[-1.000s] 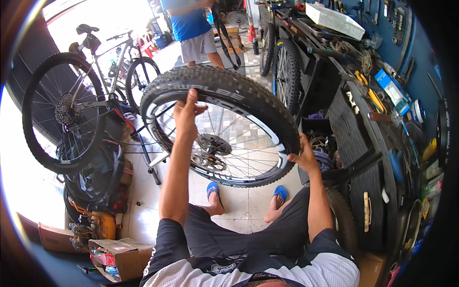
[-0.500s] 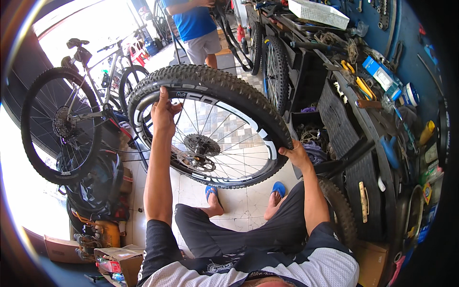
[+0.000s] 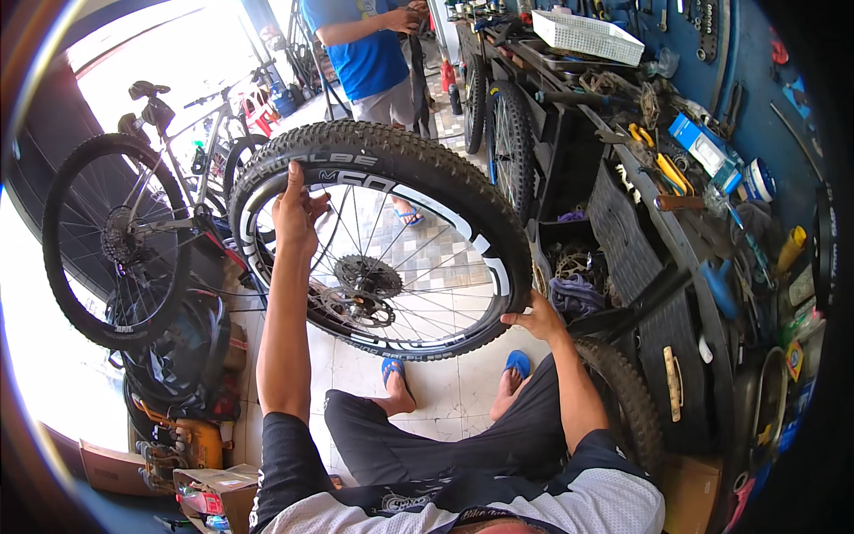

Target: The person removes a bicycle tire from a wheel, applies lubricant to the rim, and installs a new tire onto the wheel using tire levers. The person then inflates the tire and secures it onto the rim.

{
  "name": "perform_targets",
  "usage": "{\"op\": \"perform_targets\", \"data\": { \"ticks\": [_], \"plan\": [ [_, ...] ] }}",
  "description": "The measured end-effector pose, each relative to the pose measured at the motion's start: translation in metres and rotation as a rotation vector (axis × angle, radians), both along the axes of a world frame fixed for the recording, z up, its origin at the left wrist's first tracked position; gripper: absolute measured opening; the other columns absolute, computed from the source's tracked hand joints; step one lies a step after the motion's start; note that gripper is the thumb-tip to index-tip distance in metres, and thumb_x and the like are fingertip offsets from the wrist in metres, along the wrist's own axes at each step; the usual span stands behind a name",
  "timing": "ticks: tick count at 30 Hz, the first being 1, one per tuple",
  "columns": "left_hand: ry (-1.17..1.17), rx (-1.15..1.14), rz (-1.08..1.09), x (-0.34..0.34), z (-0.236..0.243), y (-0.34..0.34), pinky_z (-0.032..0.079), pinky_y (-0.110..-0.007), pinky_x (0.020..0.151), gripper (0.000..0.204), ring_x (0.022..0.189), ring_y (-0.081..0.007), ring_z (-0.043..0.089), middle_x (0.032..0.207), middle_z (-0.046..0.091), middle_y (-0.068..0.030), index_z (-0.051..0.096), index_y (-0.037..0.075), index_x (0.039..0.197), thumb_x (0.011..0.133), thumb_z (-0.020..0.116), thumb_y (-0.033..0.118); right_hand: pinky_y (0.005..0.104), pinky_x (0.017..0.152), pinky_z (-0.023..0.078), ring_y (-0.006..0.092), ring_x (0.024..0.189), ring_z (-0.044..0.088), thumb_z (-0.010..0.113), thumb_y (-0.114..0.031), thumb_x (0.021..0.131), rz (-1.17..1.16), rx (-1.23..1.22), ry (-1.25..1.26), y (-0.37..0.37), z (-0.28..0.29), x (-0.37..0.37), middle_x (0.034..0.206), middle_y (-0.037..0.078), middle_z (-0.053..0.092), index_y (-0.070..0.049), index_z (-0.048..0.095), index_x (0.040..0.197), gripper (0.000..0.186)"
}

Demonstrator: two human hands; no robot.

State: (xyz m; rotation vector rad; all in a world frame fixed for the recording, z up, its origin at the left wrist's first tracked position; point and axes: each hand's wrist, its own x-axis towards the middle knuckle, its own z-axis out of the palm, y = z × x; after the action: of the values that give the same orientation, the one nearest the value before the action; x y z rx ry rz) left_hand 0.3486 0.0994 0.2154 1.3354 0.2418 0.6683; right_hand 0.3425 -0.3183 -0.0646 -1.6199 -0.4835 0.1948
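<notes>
- From my remote seat I see the wheel (image 3: pixel 366 277) tilted in mid-air above the tiled floor (image 3: pixel 452 381).
- My left hand (image 3: pixel 295 212) pinches its upper left side, thumb pressed on the tyre (image 3: pixel 436 165).
- My right hand (image 3: pixel 536 319) clasps its lower right edge between thumb and fingers.
- Off to my left stands a bicycle (image 3: pixel 163 228); on my right, a cluttered surface (image 3: pixel 687 233) carries a white basket (image 3: pixel 587 37).

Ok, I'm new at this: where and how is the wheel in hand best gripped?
Likely by the tyre and rim at opposite edges, left hand from the left, right hand from the right: it is a broad, tilted ring, and that keeps both clear of the toothed sprockets at its middle.
</notes>
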Motion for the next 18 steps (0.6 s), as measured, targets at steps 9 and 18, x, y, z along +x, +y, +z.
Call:
{"op": "perform_targets", "data": {
  "ticks": [9, 18],
  "plan": [
    [-0.004, -0.018, -0.019, -0.001, -0.002, 0.017, 0.058, -0.031, 0.064, 0.057, 0.066, -0.0208, 0.071, 0.080, 0.057, -0.0026, 0.058, 0.006, 0.089, 0.091, 0.077, 0.059, 0.0295, 0.082, 0.053, 0.0113, 0.088, 0.066, 0.087, -0.022, 0.088, 0.087, -0.019, 0.068, -0.003, -0.009, 0.008, 0.098, 0.005, 0.078, -0.004, 0.075, 0.113, 0.033],
    [0.043, -0.064, -0.001, -0.003, -0.004, -0.003, 0.055, -0.033, 0.068, 0.048, 0.065, -0.0210, 0.067, 0.071, 0.051, 0.0025, 0.056, 0.015, 0.084, 0.092, 0.076, 0.057, 0.0331, 0.091, 0.053, 0.0120, 0.100, 0.067, 0.085, -0.018, 0.089, 0.116, 0.115, 0.152, -0.011, -0.020, 0.010, 0.108, 0.001, 0.076, -0.005, 0.071, 0.125, 0.042]
  ]
}}
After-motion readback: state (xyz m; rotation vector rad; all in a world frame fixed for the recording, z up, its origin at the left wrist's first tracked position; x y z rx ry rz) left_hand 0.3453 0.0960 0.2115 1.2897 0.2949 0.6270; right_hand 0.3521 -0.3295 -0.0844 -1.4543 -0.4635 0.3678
